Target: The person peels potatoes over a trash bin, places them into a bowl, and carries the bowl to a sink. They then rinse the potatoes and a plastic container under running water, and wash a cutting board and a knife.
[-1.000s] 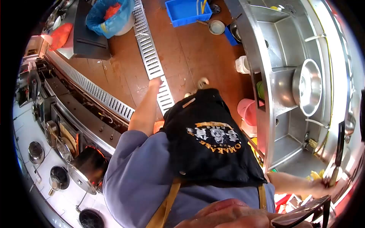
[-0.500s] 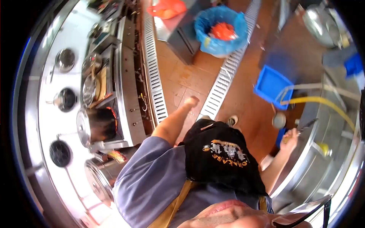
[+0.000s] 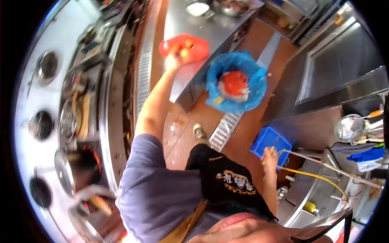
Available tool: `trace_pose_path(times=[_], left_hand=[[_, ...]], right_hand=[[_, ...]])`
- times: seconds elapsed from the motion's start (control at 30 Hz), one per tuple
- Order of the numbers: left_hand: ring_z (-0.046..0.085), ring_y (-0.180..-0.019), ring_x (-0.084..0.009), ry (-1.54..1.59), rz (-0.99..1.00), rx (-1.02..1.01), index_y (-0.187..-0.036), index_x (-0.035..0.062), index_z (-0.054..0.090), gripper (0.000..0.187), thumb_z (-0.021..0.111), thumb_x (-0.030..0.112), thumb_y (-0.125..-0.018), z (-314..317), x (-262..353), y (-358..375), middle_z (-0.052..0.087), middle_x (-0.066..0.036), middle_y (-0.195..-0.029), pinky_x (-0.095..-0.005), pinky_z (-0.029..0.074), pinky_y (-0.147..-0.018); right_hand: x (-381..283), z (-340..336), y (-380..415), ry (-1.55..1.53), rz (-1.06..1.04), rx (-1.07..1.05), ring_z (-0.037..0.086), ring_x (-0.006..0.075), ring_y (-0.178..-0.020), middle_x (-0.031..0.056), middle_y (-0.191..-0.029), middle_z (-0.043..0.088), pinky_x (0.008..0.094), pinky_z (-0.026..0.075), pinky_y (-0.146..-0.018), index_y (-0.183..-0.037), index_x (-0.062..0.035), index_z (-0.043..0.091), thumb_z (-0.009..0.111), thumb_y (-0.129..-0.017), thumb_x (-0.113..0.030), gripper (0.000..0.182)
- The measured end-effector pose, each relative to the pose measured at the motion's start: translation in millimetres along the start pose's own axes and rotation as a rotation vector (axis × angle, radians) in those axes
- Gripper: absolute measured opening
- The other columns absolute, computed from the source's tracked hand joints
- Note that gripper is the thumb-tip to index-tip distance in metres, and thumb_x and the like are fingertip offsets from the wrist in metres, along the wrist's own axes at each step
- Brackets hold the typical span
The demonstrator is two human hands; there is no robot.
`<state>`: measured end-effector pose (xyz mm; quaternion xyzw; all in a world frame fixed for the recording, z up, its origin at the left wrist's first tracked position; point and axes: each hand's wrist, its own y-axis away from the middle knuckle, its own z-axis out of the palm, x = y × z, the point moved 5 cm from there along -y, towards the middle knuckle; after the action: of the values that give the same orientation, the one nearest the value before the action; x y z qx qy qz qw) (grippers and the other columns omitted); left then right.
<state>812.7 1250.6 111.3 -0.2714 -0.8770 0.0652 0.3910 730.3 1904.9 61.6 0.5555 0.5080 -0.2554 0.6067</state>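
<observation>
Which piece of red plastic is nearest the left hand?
The red bag on the steel counter: the left hand is at its near edge. The other red plastic lies apart, inside the blue-lined bin.

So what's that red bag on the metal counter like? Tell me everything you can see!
The red bag is bright orange-red and looks like thin, soft plastic. It lies low and spread out, wider than it is tall, by the edge of the metal counter. Yellow-orange patches show in its middle, but they're too blurry to name. The person's left hand overlaps its near side; I can't tell whether the fingers grip it.
</observation>
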Motion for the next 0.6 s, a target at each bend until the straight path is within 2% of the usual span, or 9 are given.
trace_pose_path(times=[0.1,0.13,0.17,0.2,0.27,0.3,0.33,0.47,0.6], left_hand=[[0.065,-0.091,-0.0369,0.016,0.129,-0.228,-0.101,0.0046,0.066,0.030,0.059,0.025,-0.081,42,-19,-63,0.067,-0.023,-0.096,-0.0456,0.052,-0.078],[0.066,-0.092,-0.0364,-0.126,0.153,-0.256,-0.108,0.0042,0.064,0.041,0.060,0.034,-0.079,83,-59,-82,0.066,-0.023,-0.101,-0.0454,0.052,-0.080],[0.064,-0.101,-0.0350,-0.360,0.194,-0.444,-0.120,0.0054,0.057,0.054,0.059,0.039,-0.078,91,-49,-84,0.063,-0.022,-0.115,-0.0443,0.051,-0.088],[0.059,-0.112,-0.0328,-0.327,0.296,-0.555,-0.131,0.0094,0.050,0.060,0.056,0.041,-0.080,132,-81,-88,0.057,-0.021,-0.126,-0.0433,0.046,-0.096],[0.043,-0.131,-0.0342,-0.416,0.416,-0.668,-0.146,0.0184,0.034,0.075,0.059,0.044,-0.080,148,-94,-73,0.038,-0.021,-0.145,-0.0420,0.037,-0.107],[0.030,-0.138,-0.0379,-0.409,0.249,-0.786,-0.149,0.0190,0.026,0.083,0.061,0.048,-0.079,144,-91,-69,0.027,-0.021,-0.151,-0.0429,0.030,-0.111],[0.020,-0.141,-0.0405,-0.457,0.321,-0.749,-0.150,0.0152,0.022,0.086,0.060,0.050,-0.080,133,-74,-62,0.022,-0.021,-0.153,-0.0447,0.024,-0.114],[0.014,-0.142,-0.0410,-0.352,0.292,-0.754,-0.148,0.0044,0.021,0.095,0.059,0.055,-0.078,140,-82,-45,0.019,-0.022,-0.153,-0.0461,0.020,-0.114],[0.020,-0.140,-0.0402,-0.467,0.163,-0.846,-0.147,0.0023,0.022,0.093,0.062,0.050,-0.078,99,-39,-42,0.021,-0.023,-0.151,-0.0439,0.025,-0.113]], right_hand=[[65,1,-42,0.445,-0.057,0.039,0.050,0.0138,-0.044,0.0025,-0.058,0.051,0.0284,0.040,-0.040,-0.078,-0.0101,0.051,0.066,-0.087,-0.023,0.022],[54,15,-33,0.364,0.054,0.044,0.049,0.0144,-0.043,0.0024,-0.057,0.051,0.0294,0.039,-0.039,-0.077,-0.0100,0.050,0.066,-0.087,-0.023,0.023],[50,27,-22,0.279,0.168,0.043,0.049,0.0150,-0.042,0.0022,-0.057,0.050,0.0303,0.039,-0.039,-0.076,-0.0099,0.049,0.067,-0.086,-0.023,0.024],[56,28,-19,0.263,0.195,0.069,0.049,0.0153,-0.043,0.0023,-0.057,0.050,0.0302,0.039,-0.038,-0.077,-0.0095,0.050,0.067,-0.086,-0.022,0.023],[56,38,-19,0.244,0.224,0.088,0.049,0.0156,-0.043,0.0023,-0.057,0.049,0.0301,0.038,-0.038,-0.078,-0.0091,0.050,0.066,-0.086,-0.021,0.021],[47,45,-10,0.161,0.311,0.137,0.050,0.0148,-0.046,0.0021,-0.058,0.049,0.0309,0.039,-0.041,-0.079,-0.0078,0.051,0.067,-0.086,-0.019,0.021],[39,55,-5,0.078,0.401,0.184,0.051,0.0140,-0.048,0.0019,-0.059,0.049,0.0317,0.041,-0.043,-0.079,-0.0066,0.052,0.068,-0.085,-0.016,0.020],[51,74,-35,0.079,0.333,0.166,0.049,0.0153,-0.045,0.0031,-0.058,0.049,0.0305,0.038,-0.040,-0.087,-0.0057,0.052,0.064,-0.088,-0.015,0.015],[-1,111,-66,0.142,0.308,0.070,0.051,0.0154,-0.049,0.0033,-0.060,0.051,0.0314,0.041,-0.044,-0.090,-0.0039,0.059,0.067,-0.086,-0.021,0.019]])
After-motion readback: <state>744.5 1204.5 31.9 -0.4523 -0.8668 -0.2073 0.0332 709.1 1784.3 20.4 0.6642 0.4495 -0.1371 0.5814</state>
